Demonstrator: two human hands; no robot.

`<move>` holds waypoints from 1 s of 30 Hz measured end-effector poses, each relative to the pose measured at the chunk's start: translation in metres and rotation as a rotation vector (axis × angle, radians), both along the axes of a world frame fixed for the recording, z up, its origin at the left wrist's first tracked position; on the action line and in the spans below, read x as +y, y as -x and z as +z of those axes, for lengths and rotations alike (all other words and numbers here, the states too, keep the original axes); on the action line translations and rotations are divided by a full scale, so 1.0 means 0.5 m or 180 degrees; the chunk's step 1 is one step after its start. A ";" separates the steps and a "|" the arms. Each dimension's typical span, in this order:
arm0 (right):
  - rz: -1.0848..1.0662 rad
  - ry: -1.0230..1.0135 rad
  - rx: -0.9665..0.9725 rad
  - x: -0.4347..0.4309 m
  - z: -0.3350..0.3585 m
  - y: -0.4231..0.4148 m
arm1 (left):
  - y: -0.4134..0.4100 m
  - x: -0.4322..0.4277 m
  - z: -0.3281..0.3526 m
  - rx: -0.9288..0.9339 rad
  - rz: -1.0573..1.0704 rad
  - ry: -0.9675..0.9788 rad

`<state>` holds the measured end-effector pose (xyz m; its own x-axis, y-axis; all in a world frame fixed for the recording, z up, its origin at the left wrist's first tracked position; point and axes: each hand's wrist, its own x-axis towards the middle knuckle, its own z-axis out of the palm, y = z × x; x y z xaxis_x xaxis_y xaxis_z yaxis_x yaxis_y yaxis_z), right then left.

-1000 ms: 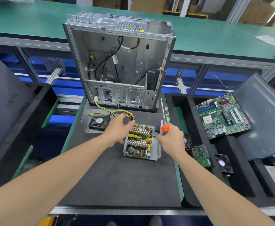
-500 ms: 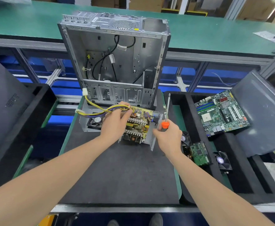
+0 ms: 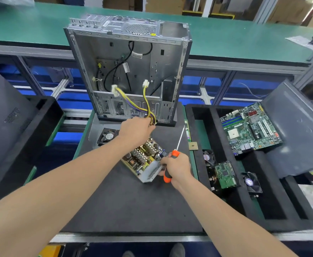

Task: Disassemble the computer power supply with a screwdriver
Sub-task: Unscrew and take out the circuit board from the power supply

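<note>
The power supply [image 3: 144,162], board bare, lies on the black mat [image 3: 129,204] between my hands. My right hand [image 3: 177,168] is wrapped round the orange-and-black handle of the screwdriver [image 3: 175,153], shaft pointing up and away, fingertips against the unit's grey metal side. My left hand [image 3: 135,131], just beyond the unit, clutches its yellow and purple wires [image 3: 150,115], which rise before the open computer case [image 3: 133,67]. A fan [image 3: 107,136] lies left of that hand. A motherboard [image 3: 250,127] sits well right of my right.
</note>
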<state>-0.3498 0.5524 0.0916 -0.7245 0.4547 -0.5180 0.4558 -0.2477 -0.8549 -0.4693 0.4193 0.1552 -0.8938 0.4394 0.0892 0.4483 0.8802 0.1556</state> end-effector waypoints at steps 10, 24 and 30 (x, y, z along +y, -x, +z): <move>0.0400 -0.0619 -0.0131 0.036 0.023 -0.002 | 0.005 -0.022 -0.023 -0.0407 0.0131 -0.0456; 0.1919 -0.1997 -0.0483 0.121 0.071 0.018 | -0.055 -0.070 -0.085 -0.2697 0.1139 -0.2438; 0.2317 -0.2835 -0.0557 0.121 0.075 0.024 | -0.063 -0.088 -0.070 -0.3343 0.1607 -0.2938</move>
<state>-0.3617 0.6129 0.1289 -0.9145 0.2140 -0.3435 0.3721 0.7783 -0.5058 -0.4378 0.3751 0.1202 -0.7616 0.2196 -0.6097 -0.5351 0.3176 0.7828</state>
